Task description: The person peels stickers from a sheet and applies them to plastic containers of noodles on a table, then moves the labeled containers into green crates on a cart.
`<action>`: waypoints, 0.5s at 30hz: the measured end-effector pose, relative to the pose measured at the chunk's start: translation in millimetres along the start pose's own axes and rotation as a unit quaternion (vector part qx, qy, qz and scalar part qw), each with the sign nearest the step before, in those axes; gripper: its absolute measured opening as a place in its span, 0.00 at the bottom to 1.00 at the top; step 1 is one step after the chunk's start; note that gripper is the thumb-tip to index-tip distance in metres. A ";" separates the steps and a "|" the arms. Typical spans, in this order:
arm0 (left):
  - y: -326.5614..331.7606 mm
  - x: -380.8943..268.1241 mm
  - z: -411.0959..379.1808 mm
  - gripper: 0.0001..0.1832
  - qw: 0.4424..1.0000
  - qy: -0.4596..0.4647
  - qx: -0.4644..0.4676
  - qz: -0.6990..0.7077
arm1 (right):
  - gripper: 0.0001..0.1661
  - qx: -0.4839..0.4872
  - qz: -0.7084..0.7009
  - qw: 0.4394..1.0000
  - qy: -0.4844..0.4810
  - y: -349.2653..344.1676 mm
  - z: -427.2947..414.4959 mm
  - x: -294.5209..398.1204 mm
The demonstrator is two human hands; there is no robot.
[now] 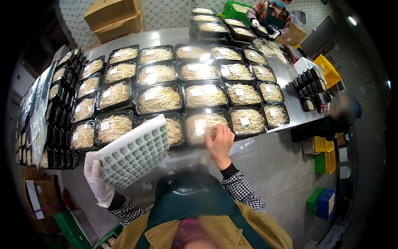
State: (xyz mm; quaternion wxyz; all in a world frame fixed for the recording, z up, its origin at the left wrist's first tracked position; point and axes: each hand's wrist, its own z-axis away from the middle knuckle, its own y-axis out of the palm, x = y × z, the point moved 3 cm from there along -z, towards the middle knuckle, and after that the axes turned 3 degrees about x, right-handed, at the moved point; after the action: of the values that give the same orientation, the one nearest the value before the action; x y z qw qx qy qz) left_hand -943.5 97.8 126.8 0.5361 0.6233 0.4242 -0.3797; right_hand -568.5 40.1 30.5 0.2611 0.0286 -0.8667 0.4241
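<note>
My left hand (99, 177), in a white glove, grips a sheet of round green-and-white stickers (136, 152) by its lower left edge. The sheet is tilted and partly covers a front-row tray. Bare, my right hand (221, 144) rests with bent fingers on the near right part of a film-wrapped black tray of bean sprouts (194, 132). Its thumb is apart from the fingers; what lies under the fingertips is hidden. To its right, another sprout tray (247, 119) bears a white label and a round sticker. Several rows of labelled trays lie beyond.
The trays lie on a steel table (174, 35). Stacked trays (62, 102) stand at the left under a silver insulating sheet (37, 93). Across the table a masked person (270, 21) holds a tray; another person (335, 115) is at the right. Cardboard boxes (113, 18) stand behind.
</note>
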 end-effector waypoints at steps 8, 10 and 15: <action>-18.1 6.3 0.6 0.12 0.999 -0.002 0.027 -0.041 | 0.19 -0.085 0.021 0.985 0.150 -62.6 -14.9 -124.1; -12.7 4.2 -0.4 0.12 0.998 -0.030 0.048 -0.012 | 0.20 -0.043 0.069 0.986 0.145 -61.5 -19.0 -132.7; 15.2 9.1 -14.4 0.08 0.991 -0.016 0.092 -0.096 | 0.18 -0.064 0.276 0.952 0.119 -61.8 -37.3 -157.3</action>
State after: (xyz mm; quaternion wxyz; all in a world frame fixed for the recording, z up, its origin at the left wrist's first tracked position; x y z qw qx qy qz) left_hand -925.8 112.1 125.6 0.4441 0.6200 0.4374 -0.4765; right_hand -400.3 1.5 18.8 0.2362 -0.2790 -0.8289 0.4235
